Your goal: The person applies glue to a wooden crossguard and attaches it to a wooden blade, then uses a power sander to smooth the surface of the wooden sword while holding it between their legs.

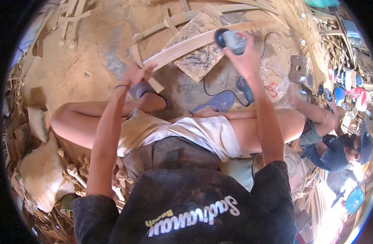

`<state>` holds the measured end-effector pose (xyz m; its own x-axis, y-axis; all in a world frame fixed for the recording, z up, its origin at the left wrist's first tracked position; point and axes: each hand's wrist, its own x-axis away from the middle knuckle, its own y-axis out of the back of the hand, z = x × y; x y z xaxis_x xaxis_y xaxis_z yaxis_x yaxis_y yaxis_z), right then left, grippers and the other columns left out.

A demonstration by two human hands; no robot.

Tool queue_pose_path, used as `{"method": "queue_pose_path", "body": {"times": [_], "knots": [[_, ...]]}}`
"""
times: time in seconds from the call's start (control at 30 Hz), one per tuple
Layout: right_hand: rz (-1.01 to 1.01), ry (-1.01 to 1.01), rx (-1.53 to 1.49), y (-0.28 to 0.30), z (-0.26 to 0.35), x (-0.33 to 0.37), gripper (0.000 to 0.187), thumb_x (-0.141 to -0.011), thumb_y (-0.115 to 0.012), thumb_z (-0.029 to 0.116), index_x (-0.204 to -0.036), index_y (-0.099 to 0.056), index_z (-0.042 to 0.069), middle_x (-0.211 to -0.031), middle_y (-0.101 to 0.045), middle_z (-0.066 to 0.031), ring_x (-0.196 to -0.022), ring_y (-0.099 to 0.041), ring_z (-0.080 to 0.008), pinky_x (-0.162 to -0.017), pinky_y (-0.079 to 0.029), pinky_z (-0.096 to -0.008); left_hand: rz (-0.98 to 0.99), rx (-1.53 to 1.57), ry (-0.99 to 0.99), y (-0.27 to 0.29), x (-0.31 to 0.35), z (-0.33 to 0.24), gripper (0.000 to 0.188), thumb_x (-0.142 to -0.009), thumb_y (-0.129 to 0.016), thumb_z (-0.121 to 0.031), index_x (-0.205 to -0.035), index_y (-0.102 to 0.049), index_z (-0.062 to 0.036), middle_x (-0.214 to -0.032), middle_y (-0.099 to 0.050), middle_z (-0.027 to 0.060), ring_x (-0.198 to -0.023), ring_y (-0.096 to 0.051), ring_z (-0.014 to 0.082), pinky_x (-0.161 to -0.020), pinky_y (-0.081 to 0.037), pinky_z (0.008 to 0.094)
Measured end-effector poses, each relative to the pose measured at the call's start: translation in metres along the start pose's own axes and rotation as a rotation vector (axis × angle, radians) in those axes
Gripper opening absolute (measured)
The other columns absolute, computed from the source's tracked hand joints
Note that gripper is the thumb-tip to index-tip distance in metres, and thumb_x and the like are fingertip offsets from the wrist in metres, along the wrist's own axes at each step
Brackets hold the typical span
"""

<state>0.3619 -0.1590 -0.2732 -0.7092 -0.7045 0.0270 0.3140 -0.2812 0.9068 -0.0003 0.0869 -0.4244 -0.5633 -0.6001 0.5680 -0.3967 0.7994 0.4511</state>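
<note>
My left hand (135, 75) is closed around the near left end of a long, curved wooden piece (186, 45), where a short crosspiece meets it. The piece slants up to the right over a square, stained board (202, 65) on the ground. In my right hand (247, 57) is a rounded grey power sander (234, 41) with a black disc end. That disc end is over or against the wooden piece; whether it touches cannot be made out. My fingers partly cover the tool's body.
A second power tool (245, 89), teal and black, lies with its cord right of my sandal (219, 101). More curved wooden pieces (178, 19) lie beyond the board. Another person (337, 150) sits at right, near a fan (292, 171). Wood parts (76, 175) are heaped at left.
</note>
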Motion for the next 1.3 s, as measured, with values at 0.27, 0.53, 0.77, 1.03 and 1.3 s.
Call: {"method": "queue_pose_path", "body": {"times": [0.27, 0.53, 0.77, 1.03, 1.3], "knots": [[0.437, 0.241, 0.021, -0.06, 0.111, 0.057, 0.079, -0.09, -0.081, 0.048, -0.157, -0.047, 0.022, -0.102, -0.08, -0.0248, -0.097, -0.079, -0.046, -0.085, -0.062, -0.0555, 0.053, -0.182, 0.102, 0.052, 0.04, 0.044, 0.081, -0.085, -0.081, -0.079, -0.075, -0.082, 0.0009, -0.065, -0.071, 0.0104, -0.063, -0.068, 0.0208, -0.064, -0.055, 0.0421], [0.283, 0.144, 0.057, -0.056, 0.061, 0.029, 0.079, -0.089, -0.083, 0.048, -0.149, -0.05, 0.009, -0.099, -0.079, -0.0287, -0.093, -0.078, -0.0484, -0.08, -0.062, -0.0593, 0.052, -0.179, 0.088, 0.061, 0.035, 0.062, 0.082, -0.086, -0.081, -0.078, -0.081, -0.083, 0.0037, -0.07, -0.076, 0.0121, -0.07, -0.074, 0.0202, -0.068, -0.057, 0.0404], [0.157, -0.004, 0.127, -0.033, 0.013, 0.001, 0.076, -0.089, -0.084, 0.051, -0.138, -0.053, 0.002, -0.097, -0.078, -0.033, -0.092, -0.077, -0.0532, -0.081, -0.062, -0.0599, 0.072, -0.103, 0.065, 0.058, 0.032, 0.064, 0.076, -0.091, -0.082, -0.072, -0.083, -0.083, 0.004, -0.071, -0.076, 0.0111, -0.07, -0.073, 0.0172, -0.067, -0.056, 0.0386], [0.0, -0.087, 0.169, -0.024, -0.04, -0.035, 0.081, -0.086, -0.085, 0.054, -0.138, -0.053, 0.0, -0.096, -0.079, -0.0302, -0.094, -0.079, -0.0505, -0.083, -0.064, -0.0577, 0.075, -0.159, 0.09, 0.058, 0.033, 0.053, 0.075, -0.092, -0.083, -0.069, -0.085, -0.083, 0.0056, -0.07, -0.076, 0.0111, -0.066, -0.071, 0.0169, -0.063, -0.055, 0.04], [-0.057, -0.253, 0.197, -0.01, -0.096, -0.085, 0.098, -0.086, -0.085, 0.06, -0.156, -0.048, 0.001, -0.124, -0.076, -0.0335, -0.119, -0.074, -0.0487, -0.104, -0.057, -0.0555, 0.05, -0.167, 0.071, 0.06, 0.031, 0.056, 0.077, -0.091, -0.083, -0.07, -0.084, -0.081, 0.0071, -0.072, -0.076, 0.0128, -0.069, -0.073, 0.019, -0.065, -0.055, 0.0411]]}}
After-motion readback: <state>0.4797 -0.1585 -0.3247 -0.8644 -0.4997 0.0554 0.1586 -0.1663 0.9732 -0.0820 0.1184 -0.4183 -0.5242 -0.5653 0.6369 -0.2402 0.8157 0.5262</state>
